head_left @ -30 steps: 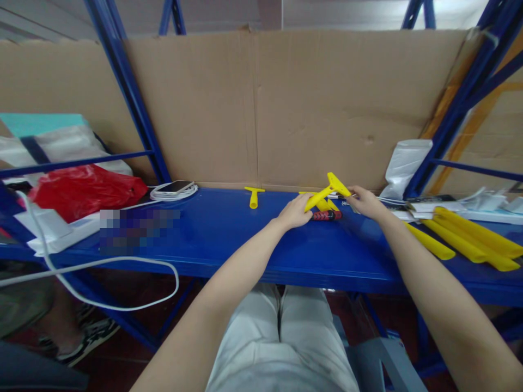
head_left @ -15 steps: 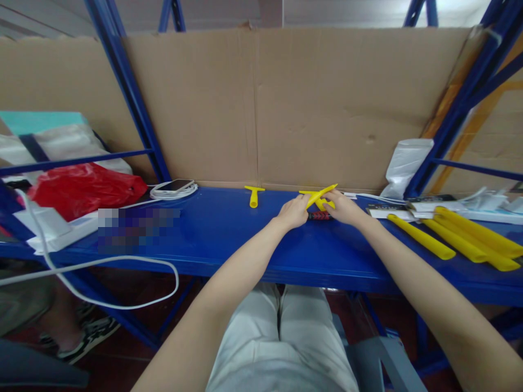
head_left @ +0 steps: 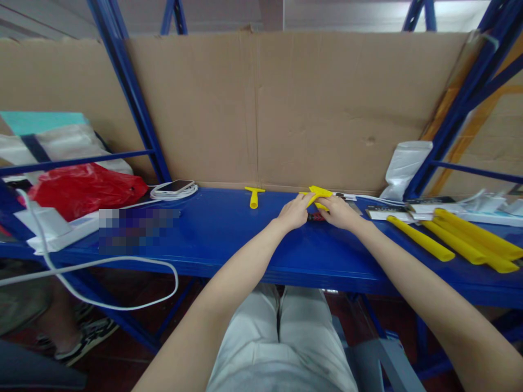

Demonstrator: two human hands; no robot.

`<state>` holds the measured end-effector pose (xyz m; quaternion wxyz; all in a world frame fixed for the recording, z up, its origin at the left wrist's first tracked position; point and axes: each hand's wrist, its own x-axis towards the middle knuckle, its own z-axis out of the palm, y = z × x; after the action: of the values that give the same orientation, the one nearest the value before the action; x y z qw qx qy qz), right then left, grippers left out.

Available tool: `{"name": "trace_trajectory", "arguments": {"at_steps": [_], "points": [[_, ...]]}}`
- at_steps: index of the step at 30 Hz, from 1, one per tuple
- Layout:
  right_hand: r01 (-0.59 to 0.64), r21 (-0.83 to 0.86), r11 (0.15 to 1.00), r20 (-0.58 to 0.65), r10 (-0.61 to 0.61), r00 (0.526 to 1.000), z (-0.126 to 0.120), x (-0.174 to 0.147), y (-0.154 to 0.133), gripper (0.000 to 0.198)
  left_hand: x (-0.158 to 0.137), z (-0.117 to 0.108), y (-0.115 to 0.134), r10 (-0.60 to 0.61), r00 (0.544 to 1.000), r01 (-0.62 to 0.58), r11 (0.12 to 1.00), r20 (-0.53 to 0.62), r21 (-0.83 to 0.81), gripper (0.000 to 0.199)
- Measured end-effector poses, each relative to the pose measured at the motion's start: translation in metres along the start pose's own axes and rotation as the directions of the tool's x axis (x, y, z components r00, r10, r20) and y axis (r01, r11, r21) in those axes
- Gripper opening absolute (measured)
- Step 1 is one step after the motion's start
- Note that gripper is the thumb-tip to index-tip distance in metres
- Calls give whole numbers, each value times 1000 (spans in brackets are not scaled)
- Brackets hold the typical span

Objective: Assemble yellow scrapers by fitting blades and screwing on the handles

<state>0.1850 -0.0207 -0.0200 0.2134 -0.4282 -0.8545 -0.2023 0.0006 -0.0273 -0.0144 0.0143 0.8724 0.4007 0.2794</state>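
Between my two hands is a yellow T-shaped plastic piece (head_left: 320, 192), its wide blade tilted up. My left hand (head_left: 293, 213) is closed on its left side. My right hand (head_left: 339, 211) has its fingers bent around the piece from the right; the fingertips are partly hidden. Underneath, on the blue shelf, lies a red-and-black handle (head_left: 315, 216), mostly covered by my hands. More yellow shows low between the hands, and I cannot tell if it is a separate piece. Another yellow T-shaped piece (head_left: 254, 198) rests on the shelf to the left.
Several yellow tubes (head_left: 420, 238) lie at right, beside flat black-and-white packets (head_left: 390, 213). A phone (head_left: 176, 187) with coiled white cable, a red plastic bag (head_left: 87, 188) and a power strip (head_left: 77, 231) are at left. Cardboard (head_left: 310, 109) stands behind the blue shelf (head_left: 229, 234).
The yellow piece has turned, its blade now showing broad face instead of pointing up to the right. My right hand has shifted slightly left and lower over it.
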Motion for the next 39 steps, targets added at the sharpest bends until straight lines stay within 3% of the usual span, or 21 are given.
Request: {"name": "trace_trajectory", "arguments": {"at_steps": [12,19,22,24,26,28,30,35,39], "points": [[67,-58,996,34,-65,997,-6,2,-13,37,0,-5,2,-46,998,47,999,31,-8,64],[127,-176,976,69,-116,991,-18,23,-5,40,3,-4,-6,-121,993,121,992,16,-29,70],[22,-170,985,-17,-25,1000,-22,31,10,41,4,-4,-10,-136,991,137,990,19,-45,70],[-149,-140,979,-130,131,983,-20,30,22,45,4,-4,-12,-133,991,135,989,28,-53,68],[-389,-94,916,-204,365,909,-16,21,36,45,4,-3,-14,-128,991,130,990,37,-60,67],[-590,-95,802,-113,580,807,-13,6,49,40,4,-3,-16,-121,992,123,990,37,-66,67],[-676,-153,720,-32,681,732,-13,-10,61,35,5,-3,-16,-107,994,109,992,36,-69,67],[-857,-242,455,-10,882,471,-20,-30,77,39,4,-3,-16,-84,996,87,994,44,-68,67],[-864,-302,403,103,915,391,-15,-29,72,58,5,-1,-16,-63,996,67,996,56,-62,67]]}}
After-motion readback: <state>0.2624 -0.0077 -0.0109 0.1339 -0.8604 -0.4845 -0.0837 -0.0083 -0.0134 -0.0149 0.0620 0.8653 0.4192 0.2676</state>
